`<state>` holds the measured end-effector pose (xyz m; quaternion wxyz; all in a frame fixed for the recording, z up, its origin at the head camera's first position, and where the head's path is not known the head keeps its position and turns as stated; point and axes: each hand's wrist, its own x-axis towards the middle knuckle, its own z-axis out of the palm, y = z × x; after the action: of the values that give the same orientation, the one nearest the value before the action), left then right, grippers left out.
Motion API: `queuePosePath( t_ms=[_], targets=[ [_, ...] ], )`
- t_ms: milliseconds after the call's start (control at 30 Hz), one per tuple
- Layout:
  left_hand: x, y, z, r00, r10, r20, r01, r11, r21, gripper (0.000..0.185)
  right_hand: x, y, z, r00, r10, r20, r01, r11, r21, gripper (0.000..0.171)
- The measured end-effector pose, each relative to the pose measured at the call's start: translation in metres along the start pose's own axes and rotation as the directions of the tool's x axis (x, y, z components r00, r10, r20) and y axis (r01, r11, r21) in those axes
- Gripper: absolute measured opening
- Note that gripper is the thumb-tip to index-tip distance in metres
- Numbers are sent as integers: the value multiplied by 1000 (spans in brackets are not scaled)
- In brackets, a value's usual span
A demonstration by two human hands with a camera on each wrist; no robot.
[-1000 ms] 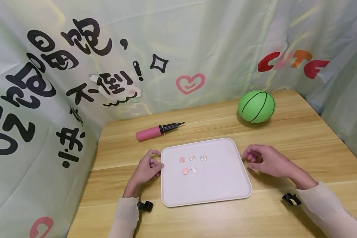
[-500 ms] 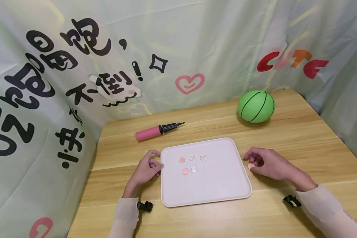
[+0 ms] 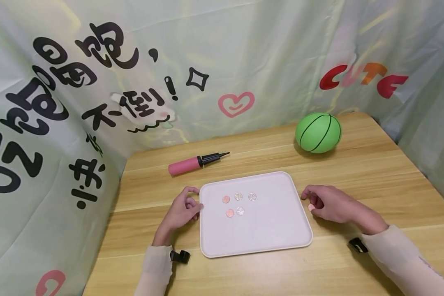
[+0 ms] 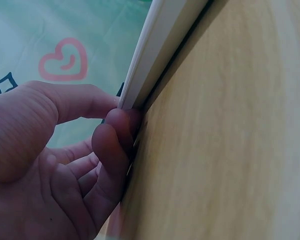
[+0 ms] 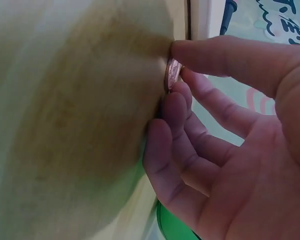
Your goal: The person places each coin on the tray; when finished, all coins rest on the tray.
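Note:
A white rectangular tray [image 3: 262, 234] lies on the table with several coins on it, including a copper-coloured coin [image 3: 226, 199] and a silver-coloured coin [image 3: 252, 197]. At the tray's left edge, my left hand [image 3: 183, 210] holds the rim [image 4: 140, 65], thumb on top and curled fingers against the outer side. Just beyond the right edge, my right hand [image 3: 329, 203] pinches another copper-coloured coin [image 5: 173, 73] between thumb and fingers at the tabletop. That coin [image 3: 311, 207] looks tilted in the right wrist view and is partly covered by the fingers.
Behind the tray lies a pink hand pump [image 3: 186, 165] with a black nozzle. A green ball [image 3: 318, 132] with black lines rests at the back right of the wooden table [image 3: 259, 275]. A printed curtain [image 3: 274, 61] hangs behind and at both sides.
The right hand shifts slightly at the tray's right side, and the copper-coloured coin by its thumb, mostly hidden a second ago, shows more clearly. The left hand and tray stay put.

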<state>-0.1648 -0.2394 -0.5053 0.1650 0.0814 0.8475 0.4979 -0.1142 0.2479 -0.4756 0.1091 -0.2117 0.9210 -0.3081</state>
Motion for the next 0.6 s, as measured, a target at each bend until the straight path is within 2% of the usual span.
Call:
queuePosePath(
  t_ms=[300,500,600],
  targets=[
    [1,1,-1,1000,8,5,-8,1000,4,44,-1,0,3,1000,-25,16,24,1000,20,27],
    [-1,2,0,1000,0,-2,0,1000,11,44,-3,2,4,999,-27,-38,28,999,39,23],
    [-1,2,0,1000,5,-5,-5,1000,16,43,-3,2,4,999,-30,-40,31,999,32,23]
  ],
)
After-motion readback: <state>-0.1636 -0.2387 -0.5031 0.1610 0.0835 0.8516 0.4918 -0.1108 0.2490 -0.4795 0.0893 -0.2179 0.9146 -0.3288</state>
